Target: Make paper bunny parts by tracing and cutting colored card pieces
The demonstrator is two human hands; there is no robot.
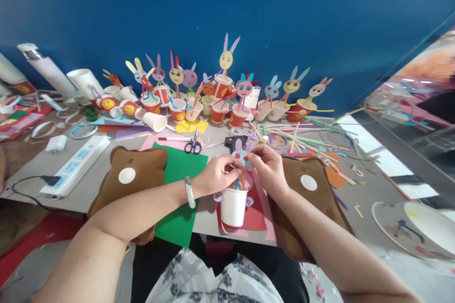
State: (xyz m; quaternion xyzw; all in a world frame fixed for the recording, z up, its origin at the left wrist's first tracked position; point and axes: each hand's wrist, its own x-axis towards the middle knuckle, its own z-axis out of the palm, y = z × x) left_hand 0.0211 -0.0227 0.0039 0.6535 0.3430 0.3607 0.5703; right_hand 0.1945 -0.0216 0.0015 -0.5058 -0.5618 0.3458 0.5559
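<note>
The left hand [223, 173] curls its fingers close in around the tops of the straws; I cannot tell whether it grips anything. The right hand [269, 168] pinches the edge of a pale blue paper face [241, 155] between thumb and finger. Going left to right along the tabletop [25, 174], I find a white power strip [77, 164], a brown cushion [117, 184], a green sheet [179, 199] and black scissors [193, 146]. At centre, the white paper cup [233, 208] stands upright below the face, with a blue straw [237, 183] and an orange straw [243, 180] in it. I judge this piece well along: the face has red eyes and a lilac ear. The join is hidden, so I cannot tell whether it is finished. Behind, eared cup figures [244, 88] appear complete. To the right lie another brown cushion [296, 189] and loose straws [302, 138].
</note>
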